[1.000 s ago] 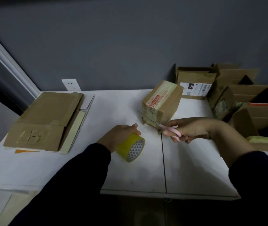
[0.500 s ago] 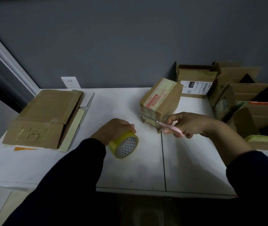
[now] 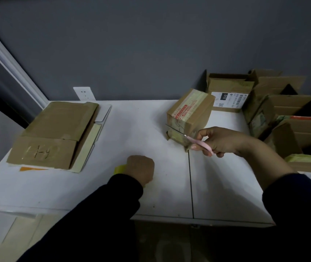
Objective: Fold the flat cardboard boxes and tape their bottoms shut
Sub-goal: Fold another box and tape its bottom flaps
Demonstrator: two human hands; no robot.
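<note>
A small folded cardboard box (image 3: 189,112) with tape and a red-printed label stands on the white table (image 3: 132,133). My right hand (image 3: 220,141) holds pink-handled scissors (image 3: 198,143), whose blades reach the box's near lower edge. My left hand (image 3: 141,169) grips a yellow tape roll (image 3: 119,169) on the table, and the hand hides most of the roll. A stack of flat cardboard boxes (image 3: 56,135) lies at the table's left end.
Several open cardboard boxes (image 3: 283,114) crowd the right rear of the table; one carries a white shipping label (image 3: 230,100). A wall socket (image 3: 84,93) sits behind the flat stack. A seam (image 3: 190,186) splits the tabletop.
My left hand has drawn the tape roll back to the left, away from the box, and turned over it. My right hand with the scissors stays at the box's lower edge.
</note>
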